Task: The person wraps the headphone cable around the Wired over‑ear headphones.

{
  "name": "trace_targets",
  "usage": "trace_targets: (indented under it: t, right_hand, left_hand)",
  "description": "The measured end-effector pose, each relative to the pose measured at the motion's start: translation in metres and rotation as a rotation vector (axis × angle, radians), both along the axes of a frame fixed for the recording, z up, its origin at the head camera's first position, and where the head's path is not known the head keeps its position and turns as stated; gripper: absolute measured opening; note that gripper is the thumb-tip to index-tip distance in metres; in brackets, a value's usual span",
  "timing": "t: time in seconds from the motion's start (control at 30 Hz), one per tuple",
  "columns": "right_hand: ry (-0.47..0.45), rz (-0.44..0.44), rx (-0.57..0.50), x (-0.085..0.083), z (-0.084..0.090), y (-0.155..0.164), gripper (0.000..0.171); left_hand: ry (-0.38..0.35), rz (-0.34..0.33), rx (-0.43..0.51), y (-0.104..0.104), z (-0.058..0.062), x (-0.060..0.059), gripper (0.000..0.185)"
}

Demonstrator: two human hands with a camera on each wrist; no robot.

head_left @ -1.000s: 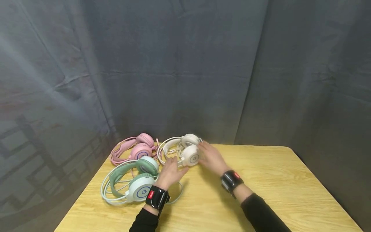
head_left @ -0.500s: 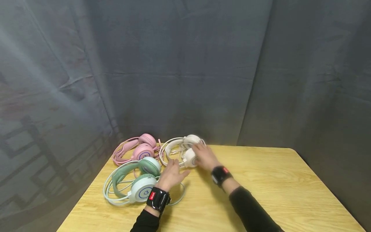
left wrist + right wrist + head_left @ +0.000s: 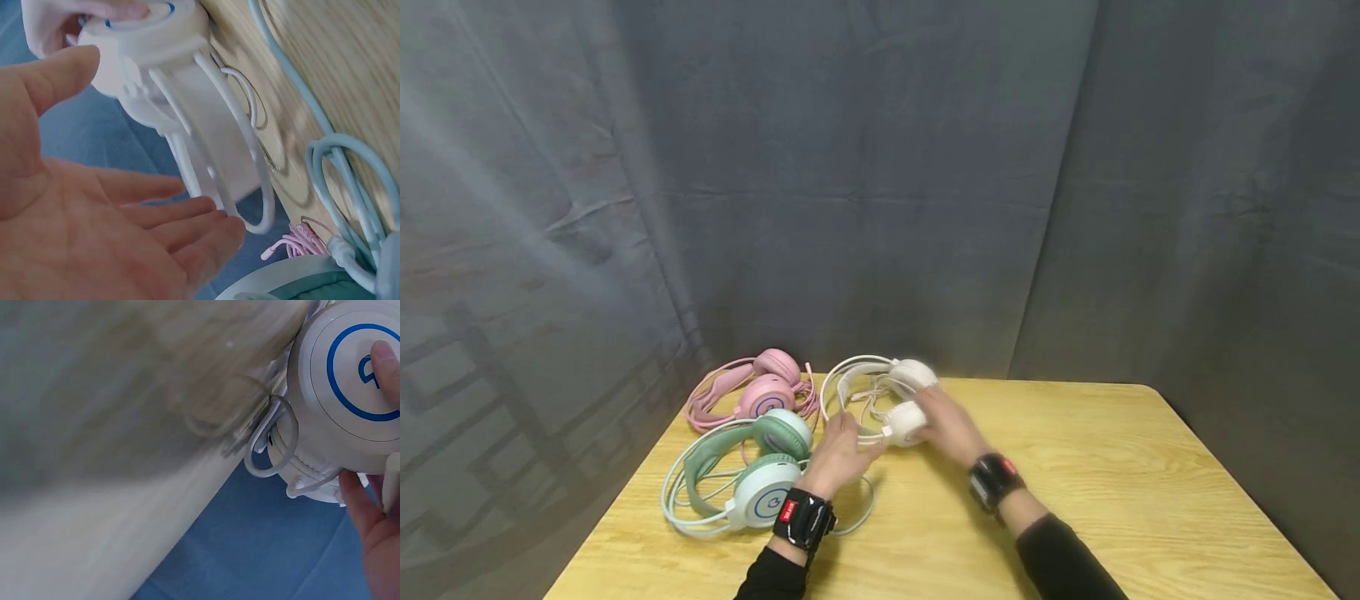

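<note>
White headset (image 3: 880, 398) located at table (image 3: 1112, 483) rear edge, beside pink headset (image 3: 760, 385) and green headset (image 3: 745, 475). Near ear cup (image 3: 350, 394) clasped by right hand (image 3: 943, 425), fingertip (image 3: 387, 369) laid on cup face. Left hand (image 3: 838, 454) kept flat, fingers straight, under headband (image 3: 219, 169); nothing grasped. Recommended: headband supported from below, white cable (image 3: 250, 119) kept clear of green headset cable (image 3: 337, 169) during lift.

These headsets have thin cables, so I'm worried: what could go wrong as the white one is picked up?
The right hand grips only one earcup of the white headphones, so the band may swing. Their loose cable could snag. The open left hand hovers beside the green headphones and might knock them.
</note>
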State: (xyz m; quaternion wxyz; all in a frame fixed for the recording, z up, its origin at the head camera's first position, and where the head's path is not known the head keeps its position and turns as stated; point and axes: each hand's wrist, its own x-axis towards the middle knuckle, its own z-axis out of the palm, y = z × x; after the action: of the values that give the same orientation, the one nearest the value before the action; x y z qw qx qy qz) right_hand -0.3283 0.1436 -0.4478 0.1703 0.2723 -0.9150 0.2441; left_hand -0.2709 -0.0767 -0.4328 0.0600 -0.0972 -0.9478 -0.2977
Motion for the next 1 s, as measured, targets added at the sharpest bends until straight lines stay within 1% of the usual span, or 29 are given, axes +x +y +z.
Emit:
trace_targets:
  t: [0.17, 0.3, 0.4, 0.53, 0.6, 0.67, 0.73, 0.77, 0.83, 0.87, 0.93, 1.0]
  right_hand:
    - [0.086, 0.033, -0.033, 0.014, -0.004, 0.021, 0.075]
    - [0.187, 0.075, -0.04, 0.024, -0.002, 0.037, 0.075]
    - [0.231, 0.092, -0.05, 0.032, 0.002, 0.048, 0.068]
    - [0.235, 0.099, -0.049, 0.044, 0.006, 0.057, 0.065]
    - [0.238, 0.101, -0.041, 0.049, 0.009, 0.06, 0.064]
    - [0.251, 0.109, -0.031, 0.054, 0.012, 0.062, 0.063]
    - [0.268, 0.125, -0.019, 0.058, 0.014, 0.063, 0.063]
    - [0.28, 0.135, -0.012, 0.059, 0.015, 0.063, 0.062]
    - [0.309, 0.143, 0.006, 0.06, 0.018, 0.063, 0.063]
    - [0.326, 0.14, 0.017, 0.061, 0.019, 0.063, 0.063]
    - [0.359, 0.126, 0.035, 0.062, 0.022, 0.064, 0.065]
    - [0.391, 0.103, 0.043, 0.063, 0.025, 0.065, 0.067]
  left_hand:
    - [0.051, 0.012, 0.06, -0.001, -0.001, -0.004, 0.085]
    - [0.029, 0.028, 0.116, -0.001, 0.0, -0.009, 0.091]
    - [-0.001, 0.041, 0.197, 0.002, 0.0, -0.014, 0.096]
    - [-0.004, 0.059, 0.343, 0.004, 0.002, -0.022, 0.102]
    - [-0.017, 0.088, 0.411, 0.005, 0.002, -0.027, 0.104]
    - [-0.036, 0.115, 0.51, 0.005, 0.003, -0.031, 0.102]
    - [-0.087, 0.117, 0.656, 0.005, 0.003, -0.035, 0.095]
    - [-0.115, 0.111, 0.735, 0.004, 0.002, -0.038, 0.087]
    - [-0.191, 0.075, 0.906, 0.003, 0.001, -0.042, 0.069]
    - [-0.24, 0.059, 0.987, 0.002, 0.0, -0.043, 0.059]
    - [-0.324, 0.035, 1.098, 0.0, -0.001, -0.045, 0.045]
    - [-0.394, 0.028, 1.189, 0.0, -0.001, -0.046, 0.039]
